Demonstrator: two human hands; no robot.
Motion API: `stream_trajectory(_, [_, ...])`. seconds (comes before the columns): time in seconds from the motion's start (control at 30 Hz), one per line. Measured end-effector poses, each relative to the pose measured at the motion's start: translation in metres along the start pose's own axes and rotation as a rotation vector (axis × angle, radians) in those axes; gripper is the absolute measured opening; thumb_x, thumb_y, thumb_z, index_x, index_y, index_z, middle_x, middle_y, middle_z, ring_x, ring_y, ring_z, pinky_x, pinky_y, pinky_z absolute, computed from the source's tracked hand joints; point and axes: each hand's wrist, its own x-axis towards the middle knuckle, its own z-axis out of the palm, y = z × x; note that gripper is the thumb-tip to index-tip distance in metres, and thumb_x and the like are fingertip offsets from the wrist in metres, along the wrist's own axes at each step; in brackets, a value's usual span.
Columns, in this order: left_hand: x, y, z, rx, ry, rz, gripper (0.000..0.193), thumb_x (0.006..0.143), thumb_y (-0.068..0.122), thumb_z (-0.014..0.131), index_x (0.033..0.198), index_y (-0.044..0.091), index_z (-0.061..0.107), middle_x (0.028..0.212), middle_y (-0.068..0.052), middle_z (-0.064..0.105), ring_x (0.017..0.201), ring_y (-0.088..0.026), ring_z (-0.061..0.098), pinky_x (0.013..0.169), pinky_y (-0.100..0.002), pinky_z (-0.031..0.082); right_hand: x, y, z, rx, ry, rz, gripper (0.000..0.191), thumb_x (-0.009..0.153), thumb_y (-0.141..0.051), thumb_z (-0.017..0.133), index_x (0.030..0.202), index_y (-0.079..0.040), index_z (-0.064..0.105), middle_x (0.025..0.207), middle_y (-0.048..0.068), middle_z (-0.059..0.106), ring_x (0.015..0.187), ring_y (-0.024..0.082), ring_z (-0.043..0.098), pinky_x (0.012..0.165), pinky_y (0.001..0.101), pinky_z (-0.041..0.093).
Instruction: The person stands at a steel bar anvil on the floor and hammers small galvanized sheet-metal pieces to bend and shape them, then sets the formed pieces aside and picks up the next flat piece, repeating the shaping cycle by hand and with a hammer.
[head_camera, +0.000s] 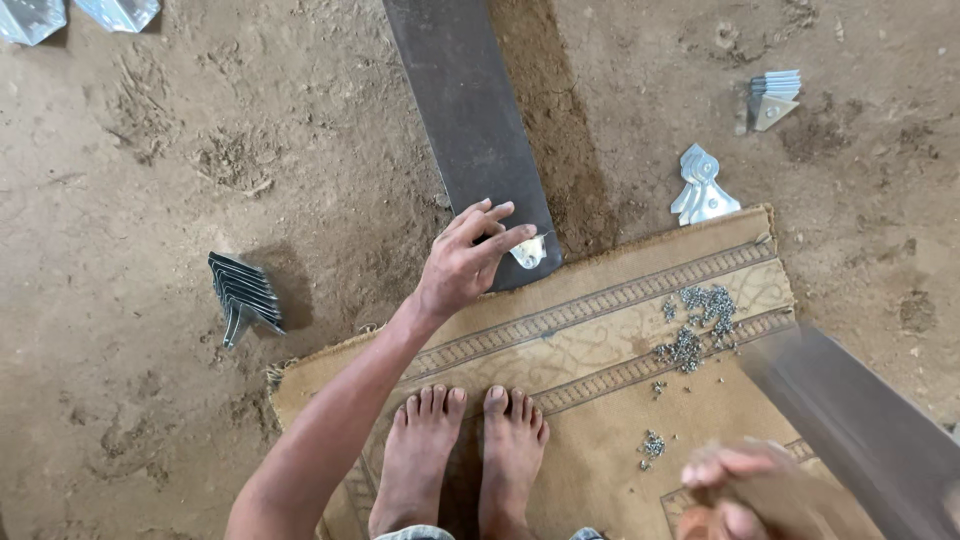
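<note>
My left hand (468, 255) reaches forward and rests with spread fingers on the near end of a long dark metal strip (470, 120) lying on the dirt. A small shiny metal bracket (529, 251) sits at the strip's near corner, just by my fingertips. My right hand (745, 490), blurred at the lower right, grips the near end of a second dark metal strip (860, 425) that runs off to the right. My bare feet (465, 450) stand on a tan patterned mat (600, 420).
Small screws (695, 325) lie scattered on the mat's right side. A stack of folded metal brackets (243, 295) lies on the dirt at left, flat brackets (703, 190) beyond the mat, more brackets (773, 98) at the upper right, and shiny pieces (70, 15) at the top left.
</note>
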Motion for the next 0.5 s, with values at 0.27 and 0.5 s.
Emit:
stream_trajectory(0.27, [0.013,0.017,-0.009,-0.047,0.084,-0.152,0.032,0.089,-0.005,0.07,0.114,0.012,0.077,0.095,-0.009,0.067,0.103,-0.026,0.068,0.098,-0.047,0.055,-0.04,0.159,0.042,-0.968,-0.245,0.087,0.022,0.101,-0.024,0.058,0.115,-0.006,0.06,0.088,0.02,0.068,0.081,0.041,0.067,0.073,0.049,0.052])
stream_trajectory(0.5, [0.072,0.03,-0.012,0.154,-0.529,-0.437,0.029,0.082,-0.004,0.066,0.091,0.018,0.082,0.102,0.0,0.071,0.091,-0.015,0.069,0.097,-0.04,0.044,-0.037,0.174,-0.027,-1.01,-0.511,0.131,0.017,0.102,-0.022,0.054,0.106,-0.013,0.067,0.101,0.019,0.069,0.088,0.039,0.067,0.077,0.0487,0.053])
